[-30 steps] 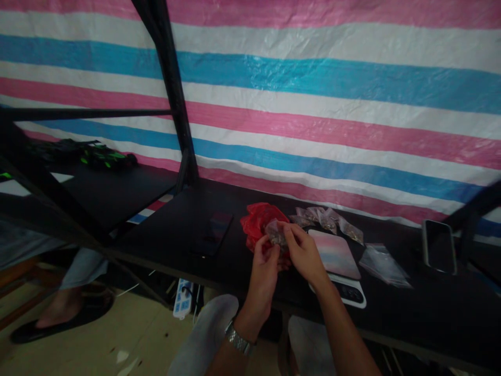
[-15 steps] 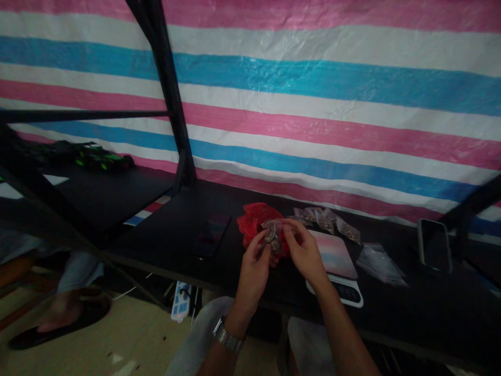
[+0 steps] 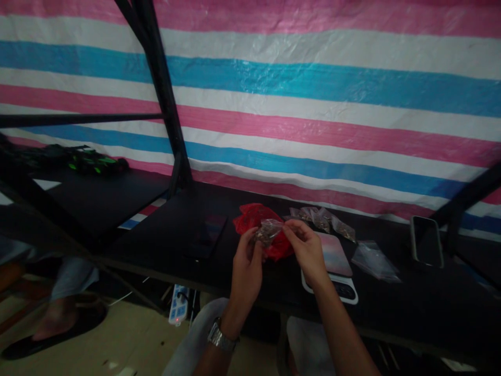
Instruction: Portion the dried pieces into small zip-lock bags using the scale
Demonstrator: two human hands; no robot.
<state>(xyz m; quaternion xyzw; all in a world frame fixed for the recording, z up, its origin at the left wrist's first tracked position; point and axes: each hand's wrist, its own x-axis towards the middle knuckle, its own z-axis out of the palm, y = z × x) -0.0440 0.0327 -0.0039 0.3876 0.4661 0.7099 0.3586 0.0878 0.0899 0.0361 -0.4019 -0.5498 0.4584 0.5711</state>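
Observation:
A small clear plastic bag (image 3: 269, 232) with brownish bits inside is held between both hands; what the bits are I cannot make out. My left hand (image 3: 247, 266) grips its filled lower left part between thumb and fingers. At its upper right end, my right hand (image 3: 306, 250) pinches the plastic. Under and behind the bag lies a crumpled red plastic bag (image 3: 250, 215) on the black table. Just right of it, a white digital scale (image 3: 337, 254) is partly covered by my right hand and forearm.
Several filled clear bags (image 3: 321, 219) lie behind the scale, flat clear bags (image 3: 376, 261) to its right. A phone (image 3: 426, 241) stands at far right; a dark flat device (image 3: 206, 236) lies left. Black frame post (image 3: 170, 109), green toy car (image 3: 96, 161), power strip (image 3: 179, 304) and another person's foot (image 3: 55, 325) are leftward.
The small bag has tilted from hanging upright to lying more sideways, its filled end toward my left hand. My left hand has shifted slightly left. The whole view has turned a little.

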